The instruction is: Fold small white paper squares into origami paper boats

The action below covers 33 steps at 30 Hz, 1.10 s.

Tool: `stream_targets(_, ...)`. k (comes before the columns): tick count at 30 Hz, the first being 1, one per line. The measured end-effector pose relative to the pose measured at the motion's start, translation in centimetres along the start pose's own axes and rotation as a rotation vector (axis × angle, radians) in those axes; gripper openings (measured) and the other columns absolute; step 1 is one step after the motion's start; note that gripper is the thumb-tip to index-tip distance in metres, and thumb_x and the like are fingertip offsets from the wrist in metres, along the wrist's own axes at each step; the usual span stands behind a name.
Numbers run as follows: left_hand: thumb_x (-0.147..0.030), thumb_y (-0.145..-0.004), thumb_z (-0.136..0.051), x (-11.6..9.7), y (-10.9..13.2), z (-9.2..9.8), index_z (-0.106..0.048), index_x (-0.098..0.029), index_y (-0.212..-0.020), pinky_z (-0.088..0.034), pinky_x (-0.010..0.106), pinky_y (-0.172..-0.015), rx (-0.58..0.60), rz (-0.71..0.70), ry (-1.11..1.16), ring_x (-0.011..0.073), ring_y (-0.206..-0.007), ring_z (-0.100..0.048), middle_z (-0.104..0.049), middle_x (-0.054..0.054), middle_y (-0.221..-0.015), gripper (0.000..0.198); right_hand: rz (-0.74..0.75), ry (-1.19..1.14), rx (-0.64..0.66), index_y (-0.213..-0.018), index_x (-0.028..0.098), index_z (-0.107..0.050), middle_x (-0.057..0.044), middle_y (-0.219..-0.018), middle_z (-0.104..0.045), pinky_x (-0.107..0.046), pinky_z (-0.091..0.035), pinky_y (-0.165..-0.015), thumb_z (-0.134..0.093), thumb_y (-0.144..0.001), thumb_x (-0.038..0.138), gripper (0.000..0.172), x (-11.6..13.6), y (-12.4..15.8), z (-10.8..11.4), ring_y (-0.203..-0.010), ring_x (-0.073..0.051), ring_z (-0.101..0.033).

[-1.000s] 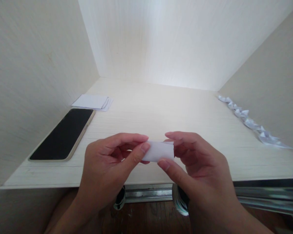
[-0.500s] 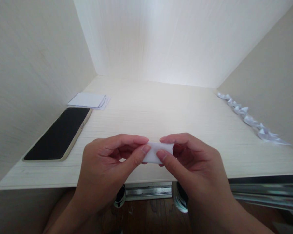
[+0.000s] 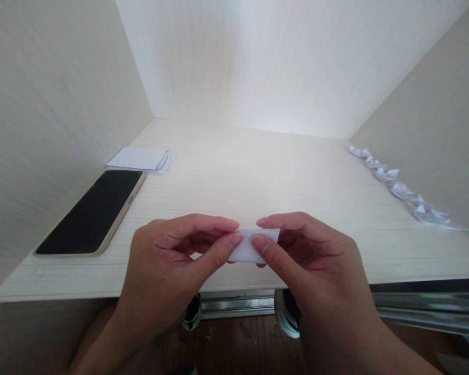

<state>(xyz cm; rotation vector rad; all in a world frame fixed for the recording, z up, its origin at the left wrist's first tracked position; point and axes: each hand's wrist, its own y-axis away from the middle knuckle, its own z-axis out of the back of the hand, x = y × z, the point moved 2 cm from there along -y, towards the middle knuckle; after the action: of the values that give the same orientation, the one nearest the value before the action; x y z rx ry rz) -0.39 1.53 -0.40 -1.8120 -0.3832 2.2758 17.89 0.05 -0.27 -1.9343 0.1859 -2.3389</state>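
Observation:
A small folded piece of white paper [image 3: 247,251] is held just above the front edge of the pale wooden table [image 3: 258,177]. My left hand [image 3: 172,265] pinches its left end between thumb and forefinger. My right hand [image 3: 312,265] pinches its right end the same way, and the two thumbs nearly touch on the paper's front face. Most of the paper is hidden behind my fingers.
A black phone [image 3: 91,211] lies face up at the left, with a small stack of white paper sheets [image 3: 140,158] behind it. A row of several folded white paper shapes [image 3: 404,192] runs along the right wall. Walls close in the left, back and right.
My right thumb has slid left along the paper toward my left thumb, so less of the paper shows. The view has shifted slightly.

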Motion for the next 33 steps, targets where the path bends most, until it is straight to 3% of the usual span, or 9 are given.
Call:
stream_targets(9,-0.014,-0.076,-0.086,0.02,-0.14,-0.07,-0.083,-0.026,-0.081,-0.058,0.009,-0.051,0.017,-0.013,-0.008,0.0096,-0.053,-0.073,-0.079,-0.006,-0.068,0.013,0.026,-0.014,-0.005,-0.096,0.028,-0.080,0.001,-0.072,-0.071,-0.024,-0.056,-0.058,-0.080,-0.087,0.025,0.009,0.04,0.01,-0.04,-0.064,-0.014,-0.069)
stream_targets(17,-0.021,-0.077,-0.086,-0.02,0.17,-0.29,-0.082,-0.022,-0.084,-0.064,0.018,-0.054,-0.001,0.136,0.050,0.0156,-0.059,-0.076,-0.080,-0.001,-0.071,0.008,0.055,0.057,-0.015,-0.094,0.026,-0.080,-0.001,-0.074,-0.073,-0.027,-0.056,-0.059,-0.079,-0.088,0.025,0.006,0.33,-0.03,-0.06,-0.065,-0.015,-0.067)
stream_targets(23,-0.015,-0.079,-0.084,-0.01,-0.07,-0.23,-0.080,-0.022,-0.085,-0.061,0.012,-0.051,0.048,0.117,0.129,0.0117,-0.055,-0.075,-0.079,-0.004,-0.072,0.010,0.035,0.136,-0.015,-0.097,0.027,-0.080,-0.002,-0.077,-0.074,-0.031,-0.055,-0.064,-0.079,-0.088,0.028,0.010,0.28,-0.05,0.21,-0.070,-0.017,-0.068)
stream_targets(33,-0.019,-0.080,-0.085,0.36,-0.14,-0.32,-0.080,-0.021,-0.087,-0.062,0.014,-0.053,0.087,0.151,0.161,0.0134,-0.057,-0.076,-0.079,-0.002,-0.072,0.009,-0.016,0.116,0.072,-0.088,0.025,-0.078,0.000,-0.076,-0.075,-0.028,-0.052,-0.064,-0.077,-0.090,0.029,0.005,0.63,-0.46,0.05,-0.069,-0.015,-0.065)
